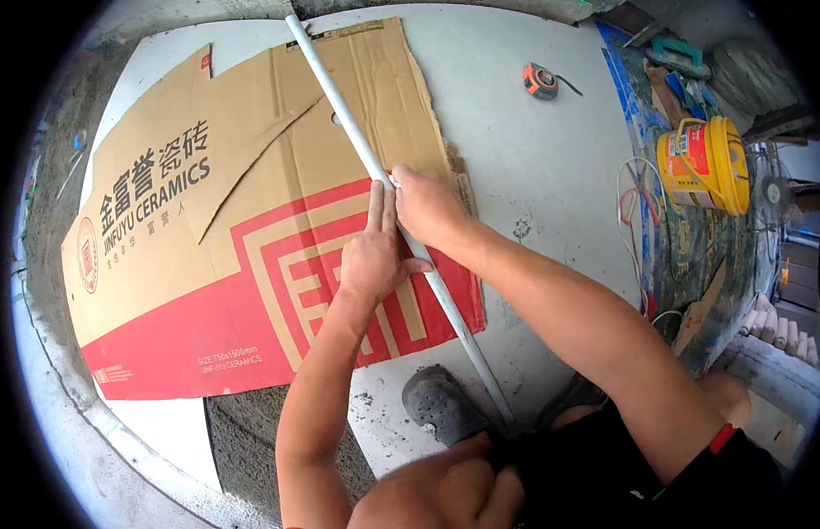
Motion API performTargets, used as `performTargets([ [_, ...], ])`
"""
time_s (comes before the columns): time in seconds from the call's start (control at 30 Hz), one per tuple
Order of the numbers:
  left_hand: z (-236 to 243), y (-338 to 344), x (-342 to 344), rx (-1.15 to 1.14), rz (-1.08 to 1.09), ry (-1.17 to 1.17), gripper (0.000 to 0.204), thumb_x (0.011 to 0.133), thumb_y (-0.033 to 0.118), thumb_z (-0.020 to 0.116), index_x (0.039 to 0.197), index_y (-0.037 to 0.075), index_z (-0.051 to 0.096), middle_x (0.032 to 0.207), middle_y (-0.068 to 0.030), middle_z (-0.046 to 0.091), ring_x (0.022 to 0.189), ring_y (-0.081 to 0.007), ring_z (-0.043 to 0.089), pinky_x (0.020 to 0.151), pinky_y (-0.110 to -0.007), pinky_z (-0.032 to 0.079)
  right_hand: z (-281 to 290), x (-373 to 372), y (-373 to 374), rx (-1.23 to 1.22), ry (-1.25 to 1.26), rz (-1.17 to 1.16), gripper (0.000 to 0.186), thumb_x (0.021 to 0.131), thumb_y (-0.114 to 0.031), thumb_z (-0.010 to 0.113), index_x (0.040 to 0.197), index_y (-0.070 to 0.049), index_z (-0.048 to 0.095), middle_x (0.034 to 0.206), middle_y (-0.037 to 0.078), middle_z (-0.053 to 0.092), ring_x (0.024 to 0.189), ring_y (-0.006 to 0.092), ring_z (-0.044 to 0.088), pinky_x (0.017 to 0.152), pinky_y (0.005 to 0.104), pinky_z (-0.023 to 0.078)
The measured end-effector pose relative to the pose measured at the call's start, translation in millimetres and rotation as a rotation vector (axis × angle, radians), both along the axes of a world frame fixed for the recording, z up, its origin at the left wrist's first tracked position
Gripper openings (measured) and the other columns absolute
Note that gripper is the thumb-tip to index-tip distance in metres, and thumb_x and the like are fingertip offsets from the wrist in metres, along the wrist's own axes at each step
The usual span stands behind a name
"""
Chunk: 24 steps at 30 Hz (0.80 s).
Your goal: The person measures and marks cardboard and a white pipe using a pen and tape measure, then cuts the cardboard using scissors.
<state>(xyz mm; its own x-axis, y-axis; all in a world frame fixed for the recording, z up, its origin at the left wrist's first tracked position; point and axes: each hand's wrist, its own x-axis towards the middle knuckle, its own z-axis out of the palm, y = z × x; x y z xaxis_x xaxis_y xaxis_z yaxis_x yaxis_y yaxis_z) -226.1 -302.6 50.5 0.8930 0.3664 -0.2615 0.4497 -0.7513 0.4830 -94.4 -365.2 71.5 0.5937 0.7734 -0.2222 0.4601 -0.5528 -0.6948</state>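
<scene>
A long white pipe (pixel 339 106) runs diagonally from the top centre down to my feet, lying across a flattened brown and red cardboard sheet (pixel 189 256). My left hand (pixel 374 251) rests flat against the pipe's left side, fingers stretched along it. My right hand (pixel 425 207) is closed over the pipe just above, fingertips pinching it; whether it also holds a small tool is hidden. My grey shoe (pixel 441 406) stands beside the pipe's lower end.
An orange and black tape measure (pixel 540 81) lies on the grey floor at top right. A yellow bucket (pixel 705 165) lies on its side at the right, with loose wires (pixel 634 207), a blue tarp and scrap tools nearby. Rough concrete borders the left.
</scene>
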Motion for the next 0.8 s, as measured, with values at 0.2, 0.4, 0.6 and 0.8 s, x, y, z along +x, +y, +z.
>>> performTargets([
  [0.2, 3, -5, -2, 0.052, 0.002, 0.04, 0.131, 0.057, 0.048, 0.09, 0.157, 0.004, 0.017, 0.165, -0.0167, 0.017, 0.098, -0.0362, 0.07, 0.07, -0.044, 0.06, 23, -8, -21, -0.25, 0.013, 0.085, 0.012, 0.09, -0.006, 0.056, 0.096, 0.004, 0.06, 0.089, 0.027, 0.068, 0.088, 0.0477, 0.066, 0.077, 0.0537, 0.052],
  [0.4, 1, -1, 0, 0.163, -0.002, -0.012, 0.13, 0.056, 0.052, 0.088, 0.155, 0.0, 0.022, 0.165, -0.0158, 0.019, 0.102, -0.0348, 0.07, 0.074, -0.041, 0.061, 23, -60, -121, -0.382, 0.096, 0.168, 0.014, 0.093, -0.008, 0.053, 0.101, 0.004, 0.052, 0.081, 0.03, 0.066, 0.081, 0.05, 0.065, 0.072, 0.058, 0.052],
  [0.6, 8, -3, 2, 0.076, 0.003, 0.018, 0.131, 0.055, 0.052, 0.089, 0.155, 0.0, 0.022, 0.164, -0.0156, 0.02, 0.102, -0.0352, 0.069, 0.078, -0.042, 0.061, 42, -110, -230, -0.664, 0.329, 0.236, 0.023, 0.095, -0.009, 0.051, 0.115, 0.002, 0.049, 0.082, 0.032, 0.064, 0.081, 0.0507, 0.064, 0.072, 0.0593, 0.051],
  [0.8, 4, -12, -3, 0.067, 0.015, 0.06, 0.13, 0.058, 0.049, 0.09, 0.156, 0.0, 0.02, 0.165, -0.0146, 0.018, 0.101, -0.0366, 0.069, 0.075, -0.044, 0.061, 67, -91, -225, -0.475, 0.268, 0.028, 0.03, 0.098, -0.018, 0.053, 0.12, 0.002, 0.048, 0.096, 0.031, 0.065, 0.088, 0.0494, 0.065, 0.076, 0.0567, 0.051],
])
